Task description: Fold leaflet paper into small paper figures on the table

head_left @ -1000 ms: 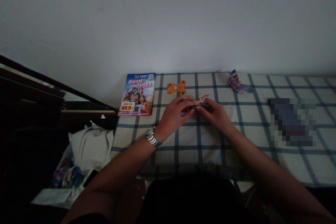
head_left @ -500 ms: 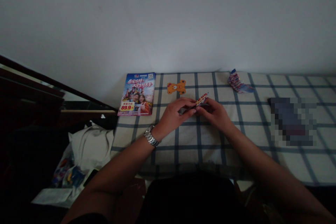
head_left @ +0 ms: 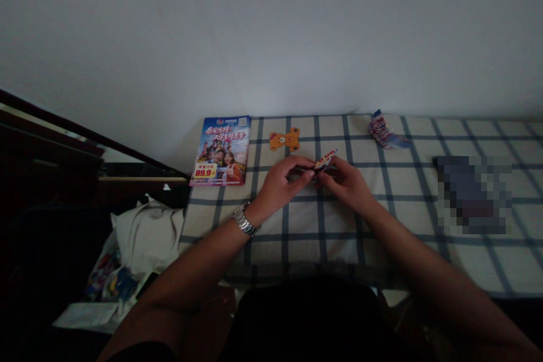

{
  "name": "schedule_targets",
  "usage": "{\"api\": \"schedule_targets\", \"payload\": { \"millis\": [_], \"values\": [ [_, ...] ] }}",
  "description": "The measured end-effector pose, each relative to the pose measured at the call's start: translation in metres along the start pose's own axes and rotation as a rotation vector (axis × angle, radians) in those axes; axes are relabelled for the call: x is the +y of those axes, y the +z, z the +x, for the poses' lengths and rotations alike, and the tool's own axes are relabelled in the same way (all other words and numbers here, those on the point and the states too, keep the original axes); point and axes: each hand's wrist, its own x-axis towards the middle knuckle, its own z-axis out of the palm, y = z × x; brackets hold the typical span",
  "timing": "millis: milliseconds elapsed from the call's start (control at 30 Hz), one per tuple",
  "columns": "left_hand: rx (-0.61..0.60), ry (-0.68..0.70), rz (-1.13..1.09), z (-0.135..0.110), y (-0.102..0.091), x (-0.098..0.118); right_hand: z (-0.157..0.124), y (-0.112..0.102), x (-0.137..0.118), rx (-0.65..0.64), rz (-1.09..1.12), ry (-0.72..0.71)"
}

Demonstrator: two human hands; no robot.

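Both my hands meet over the middle of a checked tablecloth (head_left: pixel 382 220). My left hand (head_left: pixel 283 182), with a metal watch (head_left: pixel 245 219) on its wrist, pinches one end of a small folded piece of printed paper (head_left: pixel 324 160). My right hand (head_left: pixel 345 181) pinches the same paper from the other side. The paper's red and white tip sticks up between the fingertips, just above the cloth.
A colourful flyer (head_left: pixel 220 150) lies at the table's back left. An orange bear-shaped cutout (head_left: pixel 285 139) sits beside it. Another folded printed paper (head_left: pixel 384 132) lies near the wall. A blurred dark object (head_left: pixel 470 195) rests at the right. Bags and cloth (head_left: pixel 139 237) lie on the floor left.
The hands and the paper stay almost where they were. The fingers have shifted slightly on the paper.
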Motion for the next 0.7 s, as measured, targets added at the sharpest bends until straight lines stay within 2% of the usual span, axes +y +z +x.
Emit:
{"api": "schedule_targets", "payload": {
  "millis": [200, 400, 700],
  "values": [
    [0.014, 0.014, 0.057, -0.0011, 0.0023, -0.0011, 0.0003, 0.0025, -0.0022, 0.002, 0.004, 0.032],
    [0.028, 0.049, 0.106, -0.0016, 0.0021, -0.0012, 0.0026, 0.0052, -0.0026, 0.022, 0.118, 0.096],
    [0.061, 0.06, 0.157, -0.0011, 0.0028, 0.0021, 0.0024, 0.007, -0.0045, 0.031, 0.163, 0.101]
  ]
}}
